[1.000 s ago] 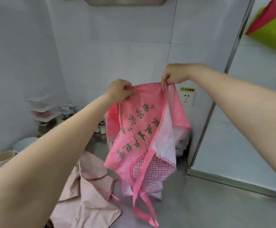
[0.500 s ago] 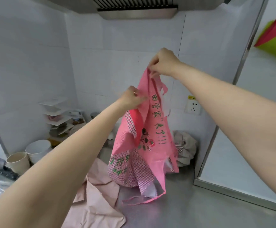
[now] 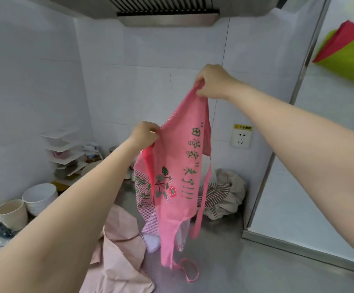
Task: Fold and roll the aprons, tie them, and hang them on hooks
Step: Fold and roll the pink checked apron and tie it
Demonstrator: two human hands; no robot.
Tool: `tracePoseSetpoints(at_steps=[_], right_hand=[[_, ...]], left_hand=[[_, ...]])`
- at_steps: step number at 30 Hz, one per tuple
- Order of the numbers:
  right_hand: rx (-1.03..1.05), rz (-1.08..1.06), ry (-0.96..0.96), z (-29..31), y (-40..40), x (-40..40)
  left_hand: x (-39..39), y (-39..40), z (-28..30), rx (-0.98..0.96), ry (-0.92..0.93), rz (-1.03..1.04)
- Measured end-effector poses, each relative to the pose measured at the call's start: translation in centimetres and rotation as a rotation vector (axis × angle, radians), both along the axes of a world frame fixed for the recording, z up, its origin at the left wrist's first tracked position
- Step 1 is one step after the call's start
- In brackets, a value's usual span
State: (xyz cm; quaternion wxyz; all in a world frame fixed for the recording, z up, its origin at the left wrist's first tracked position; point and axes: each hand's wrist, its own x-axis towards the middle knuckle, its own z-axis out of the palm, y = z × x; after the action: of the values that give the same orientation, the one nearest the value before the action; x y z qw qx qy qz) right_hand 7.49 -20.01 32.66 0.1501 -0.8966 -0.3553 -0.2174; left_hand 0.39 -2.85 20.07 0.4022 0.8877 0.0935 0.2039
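Observation:
A pink apron with green lettering and a flower print hangs in the air over the steel counter. My right hand pinches its upper corner, held high. Lower and to the left, my left hand pinches another part of the top edge. The apron's ties trail down onto the counter. A pale pink apron lies crumpled on the counter below my left arm. A striped apron sits bunched against the back wall.
Bowls and a beige cup stand at the left, with a white rack behind them. A range hood hangs overhead. A wall socket is on the back wall. A red and green cloth hangs at the upper right.
The apron has been turned and lifted: my right hand rose with one corner, then spread away from my left hand, so the cloth now hangs longer and flatter.

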Motion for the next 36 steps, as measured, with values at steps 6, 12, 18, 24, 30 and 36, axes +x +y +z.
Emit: tracePoseSetpoints(at_steps=[6,12,18,24,30,36], right_hand=[[-0.1,-0.132,-0.072,-1.5,0.0,1.0],[-0.034,-0.048,-0.105,-1.2,2.3,0.5],[0.219,0.059,-0.07,-0.5,2.4,-0.1],[0.125,-0.211,-0.09,-0.5,-2.9,3.0],[-0.515,-0.4,0.335,-4.5,-4.9,4.1],[-0.312,-0.066,0.783,-7.5,-1.2,0.5]], left_hand=[[-0.8,-0.8,-0.1,0.155,-0.384,0.324],[-0.5,-5.1,-3.9,0.229,0.071,-0.058],[1.7,-5.9,-5.2,0.06,0.188,-0.118],[1.2,-0.6,-3.7,0.264,0.267,0.053],[0.6,2.3,1.4,0.222,0.049,0.203],[0.9,2.3,3.9,0.305,-0.066,0.106]])
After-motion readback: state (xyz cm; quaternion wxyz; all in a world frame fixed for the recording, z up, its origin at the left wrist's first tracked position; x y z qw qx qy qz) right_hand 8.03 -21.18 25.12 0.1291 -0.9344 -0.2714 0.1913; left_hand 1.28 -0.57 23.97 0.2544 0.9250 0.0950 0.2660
